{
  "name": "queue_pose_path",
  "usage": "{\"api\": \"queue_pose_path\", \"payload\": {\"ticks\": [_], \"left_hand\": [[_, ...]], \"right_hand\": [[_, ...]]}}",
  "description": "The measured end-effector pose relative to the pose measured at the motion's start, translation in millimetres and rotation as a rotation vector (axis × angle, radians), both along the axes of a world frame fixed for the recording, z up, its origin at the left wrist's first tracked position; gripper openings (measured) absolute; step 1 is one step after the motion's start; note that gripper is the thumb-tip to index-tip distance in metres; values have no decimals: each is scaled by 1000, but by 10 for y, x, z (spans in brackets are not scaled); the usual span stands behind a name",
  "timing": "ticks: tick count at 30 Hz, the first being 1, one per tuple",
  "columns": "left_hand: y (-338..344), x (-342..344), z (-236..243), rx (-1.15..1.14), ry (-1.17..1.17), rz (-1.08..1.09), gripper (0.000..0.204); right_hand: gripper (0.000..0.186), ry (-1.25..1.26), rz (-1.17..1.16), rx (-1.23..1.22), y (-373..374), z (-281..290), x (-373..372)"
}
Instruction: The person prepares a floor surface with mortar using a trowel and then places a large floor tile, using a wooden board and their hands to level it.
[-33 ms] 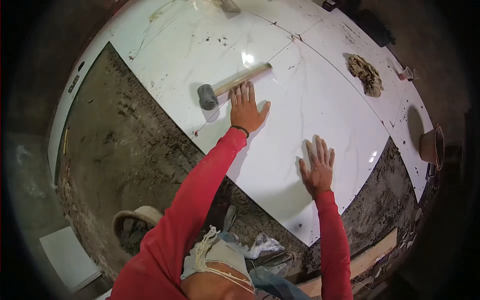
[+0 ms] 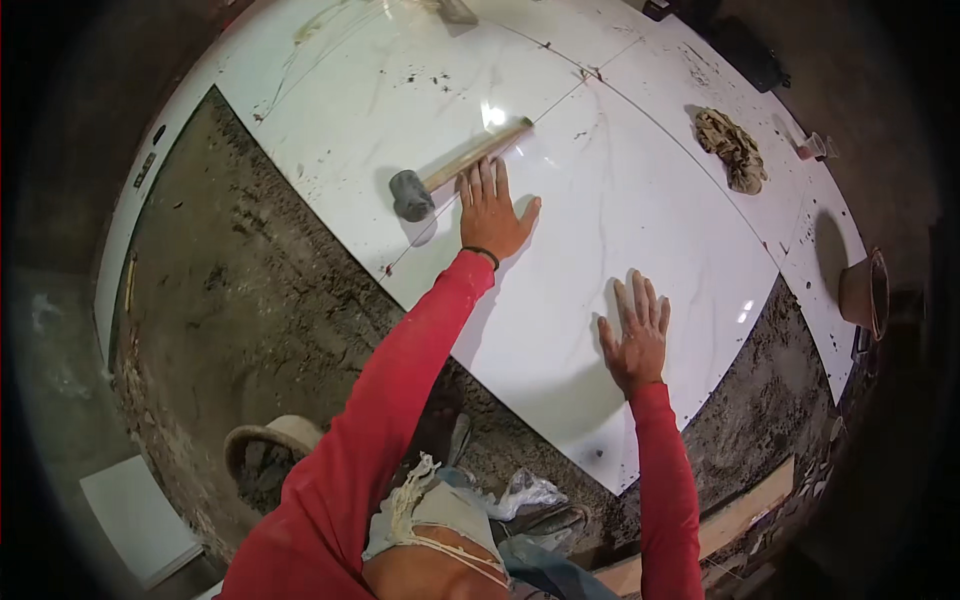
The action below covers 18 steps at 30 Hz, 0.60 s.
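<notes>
A large white marbled tile (image 2: 560,330) lies over dark mortar (image 2: 240,280), with grout-line seams to the tiles beside it. My left hand (image 2: 495,215) is open and flat on the tile, fingertips against the wooden handle of a grey-headed rubber mallet (image 2: 410,195) lying across the tiles. My right hand (image 2: 632,335) rests open and flat on the same tile, lower and to the right, fingers spread, holding nothing.
A crumpled brown rag (image 2: 730,150) and a clear cup (image 2: 810,147) lie at the right. A brown bucket (image 2: 862,295) stands at the right edge. A pail (image 2: 270,450) of mortar is by my left. A wooden plank (image 2: 740,500), white tiles (image 2: 130,510) and a dark bag (image 2: 740,55) also show.
The mallet has shifted a little up and to the left, along with the fingertips of my left hand. My right hand is in the same place.
</notes>
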State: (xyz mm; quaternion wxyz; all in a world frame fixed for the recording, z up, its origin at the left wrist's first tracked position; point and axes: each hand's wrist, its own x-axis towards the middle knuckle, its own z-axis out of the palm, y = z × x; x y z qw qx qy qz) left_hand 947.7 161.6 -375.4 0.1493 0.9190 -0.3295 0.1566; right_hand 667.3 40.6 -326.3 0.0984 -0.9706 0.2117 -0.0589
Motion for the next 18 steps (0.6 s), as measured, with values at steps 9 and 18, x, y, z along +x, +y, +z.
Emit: {"api": "queue_pose_path", "payload": {"ticks": [9,18], "left_hand": [[-740,626,-159,14,29,69,87],[-1206,796,-138,69,5,-34,82]], "right_hand": [[73,-2,-212,-118,-816,-204,596],[79,-32,-427,-145,-1770,-366,1365]]}}
